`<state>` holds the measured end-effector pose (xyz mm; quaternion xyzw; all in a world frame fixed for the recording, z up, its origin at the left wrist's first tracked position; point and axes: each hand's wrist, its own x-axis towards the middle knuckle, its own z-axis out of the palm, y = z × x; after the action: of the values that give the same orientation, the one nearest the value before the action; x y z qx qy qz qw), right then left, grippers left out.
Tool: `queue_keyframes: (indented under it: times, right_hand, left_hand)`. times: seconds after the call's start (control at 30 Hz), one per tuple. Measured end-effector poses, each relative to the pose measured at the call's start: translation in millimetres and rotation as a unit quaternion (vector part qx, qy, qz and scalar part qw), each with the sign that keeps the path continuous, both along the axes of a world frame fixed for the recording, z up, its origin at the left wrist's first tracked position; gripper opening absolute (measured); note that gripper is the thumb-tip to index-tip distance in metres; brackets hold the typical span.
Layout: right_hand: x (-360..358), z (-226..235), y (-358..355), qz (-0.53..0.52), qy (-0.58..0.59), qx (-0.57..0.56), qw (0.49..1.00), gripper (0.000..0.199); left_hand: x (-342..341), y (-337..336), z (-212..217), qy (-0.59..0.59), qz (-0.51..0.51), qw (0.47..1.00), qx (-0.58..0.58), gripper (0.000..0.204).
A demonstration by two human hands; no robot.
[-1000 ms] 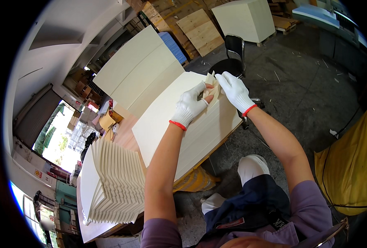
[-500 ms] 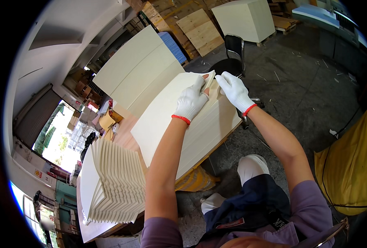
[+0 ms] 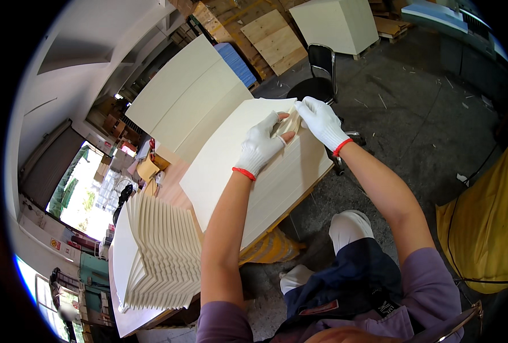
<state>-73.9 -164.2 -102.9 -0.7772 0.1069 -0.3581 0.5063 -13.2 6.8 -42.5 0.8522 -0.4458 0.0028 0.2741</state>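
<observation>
A tall stack of large cream paper sheets (image 3: pixel 225 148) lies in front of me on the table. My right hand (image 3: pixel 321 121), in a white knitted glove with a red cuff, is closed at the stack's far right corner, pinching the sheet edges there. My left hand (image 3: pixel 261 144) wears a similar glove with bare fingertips showing. It rests on the top sheet near the right edge, thumb and finger apart, close to some loosened sheet edges. To the left stands a second pile (image 3: pixel 162 257), its sheets stacked in fanned, bent batches.
Behind the stack rises another large block of cream sheets (image 3: pixel 191 97). A black chair (image 3: pixel 314 86) stands beyond the far corner. A yellow cover (image 3: pixel 485 223) hangs at the right. A pallet load of white sheets (image 3: pixel 334 28) stands at the back.
My right hand has moved slightly left onto the sheet corner. My left hand has slid a little left and down, and its thumb and finger have spread from the edge.
</observation>
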Motion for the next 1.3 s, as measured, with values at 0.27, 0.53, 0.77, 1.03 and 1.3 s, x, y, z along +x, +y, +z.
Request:
queue_keyframes:
  times: [0.27,0.53,0.77,1.03,1.3]
  right_hand:
    - [-5.5,5.5,3.7,0.01,0.018,0.025,0.999,0.051]
    - [-1.6,-0.3,2.6,-0.006,0.001,0.013,1.0,0.05]
    - [-3.3,0.8,2.1,0.008,0.007,0.033,0.999,0.049]
    - [-29.2,9.7,-17.7,-0.077,0.142,-0.201,0.966,0.053]
    - [-16.2,12.8,-35.2,-0.027,-0.062,-0.485,0.872,0.038]
  left_hand:
    - [3.1,1.4,-0.4,-0.019,-0.004,1.0,0.014,0.033]
    - [-4.4,0.5,0.0,-0.056,0.003,0.998,0.003,0.035]
    - [-12.8,-2.2,9.1,0.013,0.033,0.999,0.025,0.037]
    - [-10.0,3.6,3.4,-0.023,0.003,0.999,-0.022,0.029]
    - [-5.8,-0.8,1.1,-0.018,0.007,1.0,0.003,0.028]
